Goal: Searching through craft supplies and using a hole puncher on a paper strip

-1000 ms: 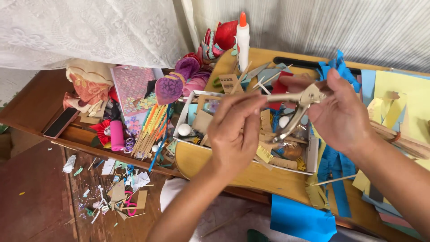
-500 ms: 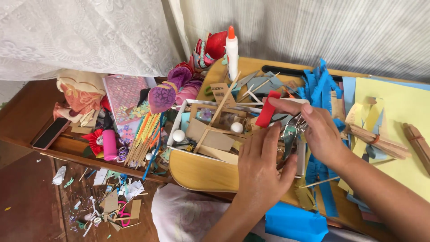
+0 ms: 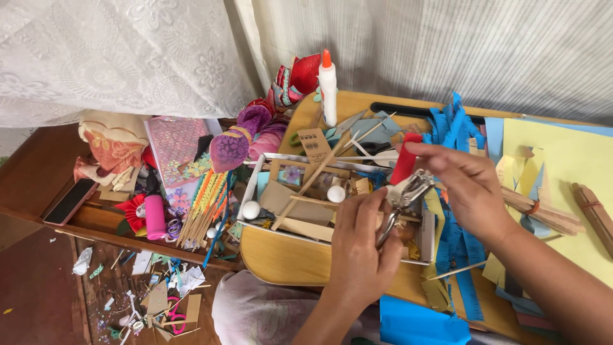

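cluttered desk (image 3: 281,262), hands (image 3: 364,246) on punch (image 3: 399,204)

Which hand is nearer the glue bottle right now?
Right. The right hand is below and to the right of the glue bottle, holding a red piece. The left hand sits lower, over the tray, gripping the metal punch.

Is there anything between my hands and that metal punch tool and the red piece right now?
Nothing visible. The left hand already grips the metal punch tool, and the right hand pinches the red piece just above it.
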